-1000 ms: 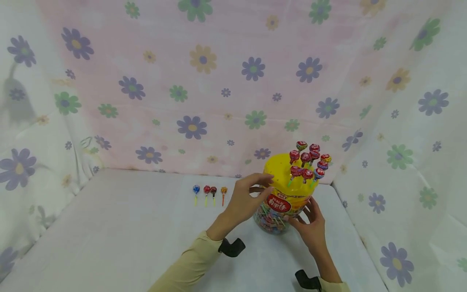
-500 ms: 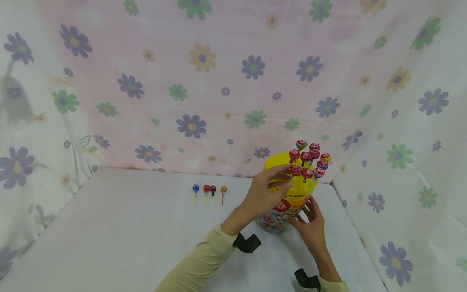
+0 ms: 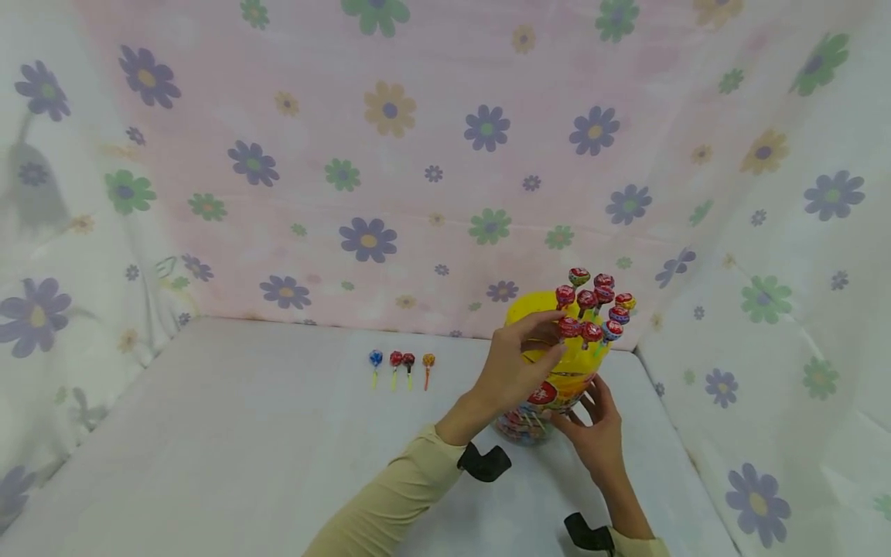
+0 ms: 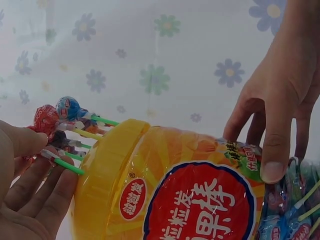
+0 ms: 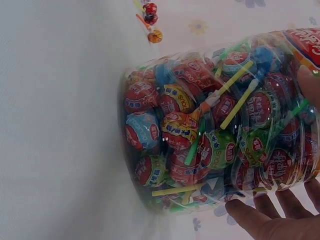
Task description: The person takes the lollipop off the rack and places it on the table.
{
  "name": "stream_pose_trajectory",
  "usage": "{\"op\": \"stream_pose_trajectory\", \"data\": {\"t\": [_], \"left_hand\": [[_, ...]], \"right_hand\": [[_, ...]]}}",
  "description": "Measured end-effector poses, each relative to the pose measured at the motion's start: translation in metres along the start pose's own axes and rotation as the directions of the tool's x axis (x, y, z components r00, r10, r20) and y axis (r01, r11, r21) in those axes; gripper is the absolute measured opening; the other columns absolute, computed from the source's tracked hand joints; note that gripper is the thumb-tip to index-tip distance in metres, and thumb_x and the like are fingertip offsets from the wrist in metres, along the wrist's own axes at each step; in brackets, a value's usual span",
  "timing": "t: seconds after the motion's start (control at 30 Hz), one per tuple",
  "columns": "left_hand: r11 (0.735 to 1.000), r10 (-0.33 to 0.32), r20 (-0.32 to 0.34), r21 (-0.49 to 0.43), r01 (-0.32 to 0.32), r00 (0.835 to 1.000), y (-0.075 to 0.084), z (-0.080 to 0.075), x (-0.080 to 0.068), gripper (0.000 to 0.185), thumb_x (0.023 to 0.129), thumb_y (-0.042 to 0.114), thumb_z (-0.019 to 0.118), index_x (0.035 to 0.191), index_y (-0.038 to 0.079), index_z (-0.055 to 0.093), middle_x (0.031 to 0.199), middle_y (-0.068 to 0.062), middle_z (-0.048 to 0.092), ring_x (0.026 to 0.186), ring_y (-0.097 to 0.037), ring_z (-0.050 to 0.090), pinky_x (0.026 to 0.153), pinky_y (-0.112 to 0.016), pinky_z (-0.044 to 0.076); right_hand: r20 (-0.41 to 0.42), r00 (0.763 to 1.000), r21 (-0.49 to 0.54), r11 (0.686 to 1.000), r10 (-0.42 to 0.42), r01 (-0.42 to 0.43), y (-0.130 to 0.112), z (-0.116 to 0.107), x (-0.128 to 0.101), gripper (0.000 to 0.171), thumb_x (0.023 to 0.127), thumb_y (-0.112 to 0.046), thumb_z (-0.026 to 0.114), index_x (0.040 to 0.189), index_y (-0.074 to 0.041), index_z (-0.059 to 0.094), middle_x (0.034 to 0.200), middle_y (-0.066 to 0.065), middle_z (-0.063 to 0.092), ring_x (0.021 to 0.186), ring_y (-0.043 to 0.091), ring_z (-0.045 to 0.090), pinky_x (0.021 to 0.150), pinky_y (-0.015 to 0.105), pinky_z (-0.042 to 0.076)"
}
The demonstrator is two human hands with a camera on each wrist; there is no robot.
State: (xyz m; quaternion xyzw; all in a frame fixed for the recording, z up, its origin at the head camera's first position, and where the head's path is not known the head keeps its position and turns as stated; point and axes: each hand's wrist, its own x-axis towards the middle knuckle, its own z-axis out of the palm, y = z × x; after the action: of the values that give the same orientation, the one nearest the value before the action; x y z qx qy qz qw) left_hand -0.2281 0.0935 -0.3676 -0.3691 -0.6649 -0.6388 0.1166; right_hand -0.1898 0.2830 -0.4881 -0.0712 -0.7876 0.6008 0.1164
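On the table's far right, my right hand (image 3: 593, 433) steadies the lollipop jar (image 3: 550, 387) with straight fingers; my left hand (image 3: 518, 363) pinches a lid-mounted lollipop (image 3: 567, 328). Four lollipops (image 3: 401, 362) already lie alongside; ten remain standing.

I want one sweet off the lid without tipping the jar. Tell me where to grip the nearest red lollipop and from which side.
Pinch the red lollipop at its wrapped head from above and pull straight up: its stick stands planted in the yellow lid. Neighbours crowd its right, so come from the left hand side.
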Motion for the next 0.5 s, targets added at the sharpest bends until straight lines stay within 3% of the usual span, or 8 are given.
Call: {"op": "stream_pose_trajectory", "data": {"t": [0.27, 0.5], "left_hand": [[0.999, 0.023, -0.046, 0.032, -0.022, 0.999, 0.0004, 0.0024, 0.0054, 0.031, 0.095, 0.000, 0.068, 0.127, -0.002, 0.064, 0.112, -0.017, 0.073, 0.101, -0.026, 0.072, 0.088, -0.020, 0.057], [0.999, 0.027, -0.091, 0.028, -0.024, 0.996, -0.0058, 0.0076, 0.0017, 0.032, 0.095, 0.003, 0.069, 0.127, -0.001, 0.065, 0.115, -0.016, 0.073, 0.102, -0.025, 0.073, 0.088, -0.020, 0.057]], "right_hand": [[0.011, 1.000, -0.009, 1.000, -0.001, 0.001, -0.0032, -0.0012, 0.0034, 0.097, 0.086, -0.015, 0.083, 0.161, -0.017, 0.022, 0.162, 0.014, 0.033, 0.147, 0.038, 0.037, 0.110, 0.051, 0.042], [0.011, 1.000, -0.002, 1.000, 0.004, -0.004, -0.0013, -0.0009, 0.0008, 0.097, 0.086, -0.015, 0.083, 0.161, -0.016, 0.022, 0.162, 0.014, 0.033, 0.147, 0.039, 0.038, 0.110, 0.052, 0.043]]}}
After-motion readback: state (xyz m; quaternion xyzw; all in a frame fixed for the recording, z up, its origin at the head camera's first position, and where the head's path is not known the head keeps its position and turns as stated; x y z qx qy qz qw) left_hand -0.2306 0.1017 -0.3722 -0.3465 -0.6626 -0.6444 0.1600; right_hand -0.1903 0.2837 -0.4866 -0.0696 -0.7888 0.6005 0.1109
